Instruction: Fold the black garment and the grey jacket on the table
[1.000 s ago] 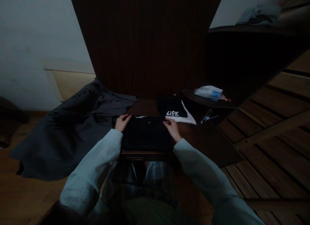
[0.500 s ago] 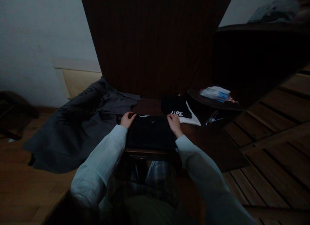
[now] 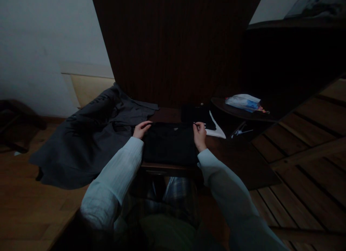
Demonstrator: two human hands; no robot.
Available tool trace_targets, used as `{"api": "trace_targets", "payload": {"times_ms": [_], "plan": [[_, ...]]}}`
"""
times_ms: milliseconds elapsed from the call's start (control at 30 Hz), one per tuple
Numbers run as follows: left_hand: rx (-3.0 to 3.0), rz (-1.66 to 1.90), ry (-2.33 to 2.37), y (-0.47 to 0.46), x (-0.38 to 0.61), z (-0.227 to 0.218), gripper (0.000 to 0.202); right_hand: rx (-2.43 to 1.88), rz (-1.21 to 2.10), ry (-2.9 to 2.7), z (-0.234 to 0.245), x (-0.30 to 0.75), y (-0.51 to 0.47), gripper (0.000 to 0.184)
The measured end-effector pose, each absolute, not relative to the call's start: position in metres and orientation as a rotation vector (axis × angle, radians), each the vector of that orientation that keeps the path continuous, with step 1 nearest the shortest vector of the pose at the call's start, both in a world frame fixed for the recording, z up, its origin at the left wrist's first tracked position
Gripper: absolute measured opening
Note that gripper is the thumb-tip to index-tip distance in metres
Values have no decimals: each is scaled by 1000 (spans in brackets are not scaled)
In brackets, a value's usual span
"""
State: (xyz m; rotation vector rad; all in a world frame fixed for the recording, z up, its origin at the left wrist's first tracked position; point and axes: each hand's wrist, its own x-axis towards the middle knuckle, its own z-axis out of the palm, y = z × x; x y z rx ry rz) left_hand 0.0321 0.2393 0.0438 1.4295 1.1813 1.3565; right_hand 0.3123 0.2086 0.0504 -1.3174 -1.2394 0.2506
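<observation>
Black folded cloth garment (image 3: 170,146) is, as I see from far, at the near edge of the dark brown wooden table (image 3: 169,114). Its long axis runs left to right; one small pale mark sits near its far edge. Left hand (image 3: 142,130) and right hand (image 3: 200,135) hold its far corners with narrow fingers. Dark grey cloth garment (image 3: 86,146) drapes over the table's left side; beyond, pale painted wall (image 3: 51,34).

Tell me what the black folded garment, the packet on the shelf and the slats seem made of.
Black garment: matte cloth, perhaps cotton; folded flat, without shine. Packet: probably thin plastic film, crinkled with pale highlights. Slats: likely dull brown wood, shaped as planks.
</observation>
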Motion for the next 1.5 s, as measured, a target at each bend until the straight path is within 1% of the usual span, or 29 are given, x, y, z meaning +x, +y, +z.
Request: {"api": "trace_targets", "payload": {"times_ms": [200, 367, 467, 567, 633, 733, 800, 867, 933, 1033, 1067, 1133, 1200, 1333, 1500], "plan": [[1376, 1439, 1015, 243, 33, 39, 31, -1291, 218, -1228, 47, 315, 211, 20], [1213, 1471, 1085, 243, 38, 39, 39, -1272, 270, -1278, 46, 314, 212, 20], [1104, 1423, 1123, 242, 39, 42, 46, -1315, 355, -1222, 43, 316, 214, 27], [1084, 1370, 1212, 241, 40, 43, 44, -1414, 414, -1144, 40, 320, 214, 31], [1157, 1336, 1289, 240, 39, 43, 45, -1472, 427, -1153, 39, 322, 214, 28], [1324, 1287, 1352, 239, 37, 40, 59, -1508, 413, -1212, 38, 324, 213, 21], [1412, 1270, 1302, 238, 37, 38, 70, -1483, 409, -1218, 39, 323, 213, 24], [1493, 1302, 1195, 237, 37, 38, 74, -1428, 438, -1210, 39, 322, 214, 26], [1596, 1355, 1095, 238, 37, 37, 67, -1377, 482, -1221, 41, 321, 214, 21], [1724, 1337, 1046, 240, 36, 37, 43, -1326, 496, -1321, 44, 320, 212, 7], [1742, 1317, 1056, 241, 36, 37, 37, -1311, 481, -1360, 45, 319, 211, 6], [1749, 1316, 1086, 241, 35, 37, 30, -1285, 426, -1407, 47, 319, 209, 12], [1734, 1381, 1103, 242, 34, 37, 28, -1262, 348, -1403, 49, 319, 207, 16], [1649, 1518, 1121, 244, 35, 34, 32, -1245, 230, -1419, 47, 321, 208, 22], [1489, 1449, 1257, 248, 37, 28, 42, -1350, 260, -1499, 40, 324, 212, 24]]}}
